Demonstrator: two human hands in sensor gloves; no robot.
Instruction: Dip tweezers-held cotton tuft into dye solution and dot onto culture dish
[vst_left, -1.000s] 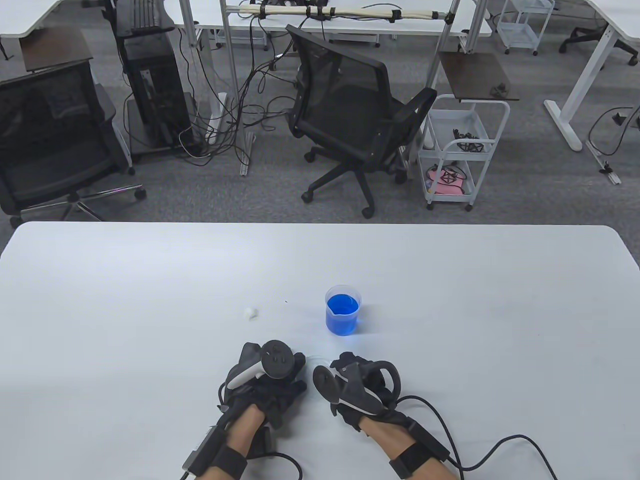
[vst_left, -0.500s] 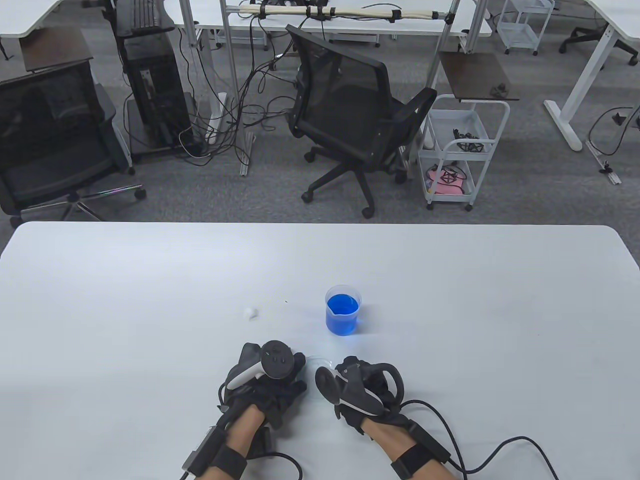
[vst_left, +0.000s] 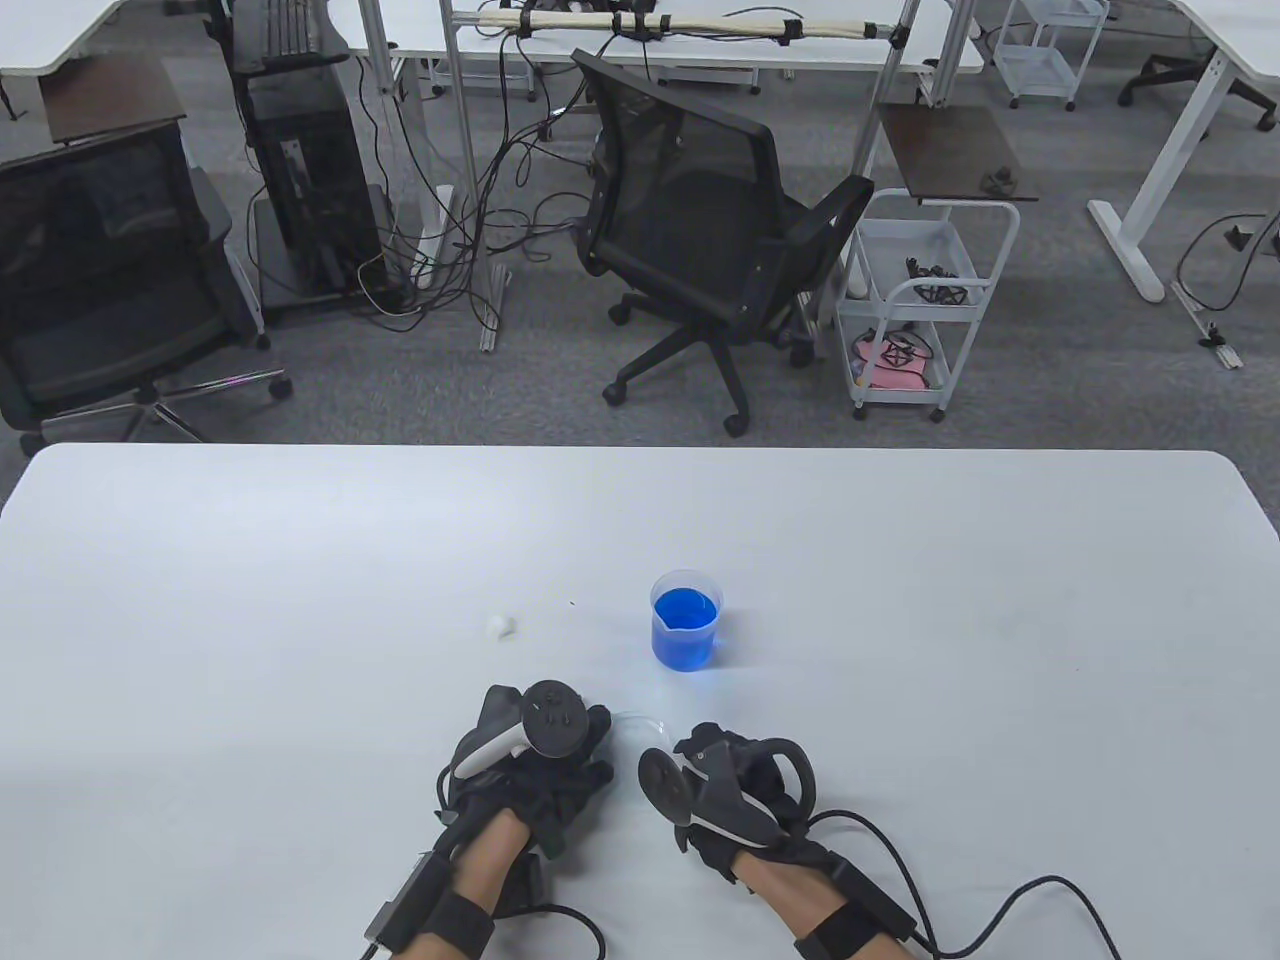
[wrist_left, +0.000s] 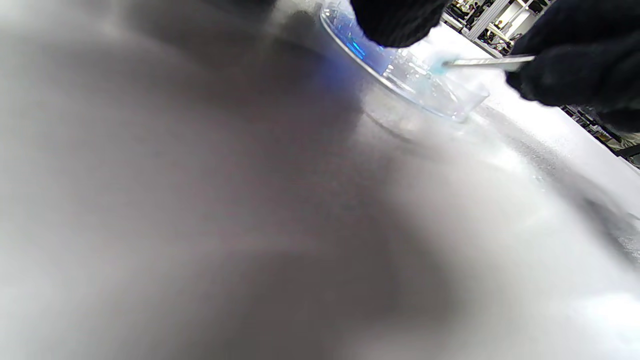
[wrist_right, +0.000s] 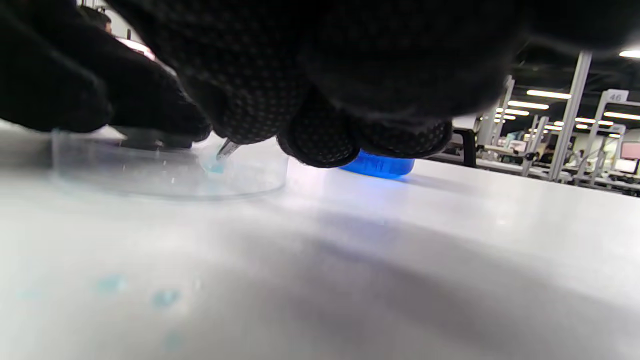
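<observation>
Inside culture dish (wrist_right: 165, 175), blue cotton tuft (wrist_right: 214, 165), tweezers (wrist_left: 487, 62) in right grip (vst_left: 735, 790)

Readable text: a single number, "46", on a white sign (wrist_right: 616, 96) mounted at the top of a background post, seen in the right wrist view far beyond and to the right of the right hand (wrist_right: 320, 75). No other lettering, label, brand or graduation mark is legible in any view; any markings on the beaker of blue liquid (vst_left: 685, 620) ahead of that hand are too small to make out.
</observation>
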